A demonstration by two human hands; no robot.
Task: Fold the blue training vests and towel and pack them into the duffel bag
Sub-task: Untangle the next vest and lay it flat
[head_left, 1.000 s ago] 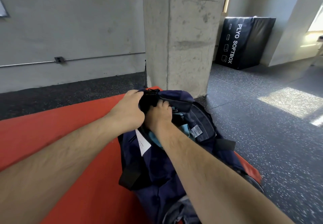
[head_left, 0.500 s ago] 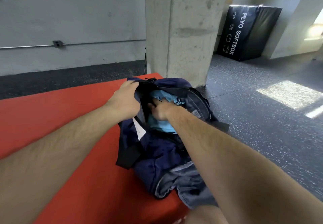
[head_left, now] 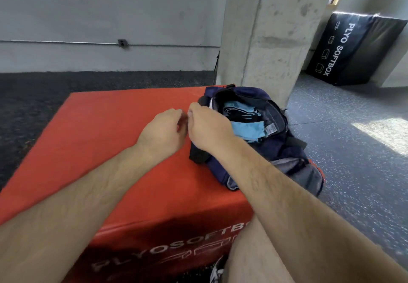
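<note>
The navy duffel bag (head_left: 260, 150) lies open on the right part of the red soft box (head_left: 114, 141). Folded light blue vests (head_left: 247, 128) show inside its opening, with a dark-edged blue piece (head_left: 240, 111) behind them. My left hand (head_left: 163, 132) hovers over the box just left of the bag, fingers loosely curled and holding nothing. My right hand (head_left: 209, 126) is beside it, in front of the bag's left rim, fingers also loosely curled with nothing seen in them. The two hands nearly touch. A black strap (head_left: 197, 157) hangs below my right wrist.
A concrete pillar (head_left: 265, 35) rises right behind the bag. A black soft box (head_left: 353, 49) leans on the wall at the far right. Speckled grey floor (head_left: 353, 150) lies to the right, and my leg (head_left: 254, 256) is against the box's front.
Both hands have come off the bag: the left let go of the rim, the right pulled out of the opening. The view has drawn back, showing the box's front face.
</note>
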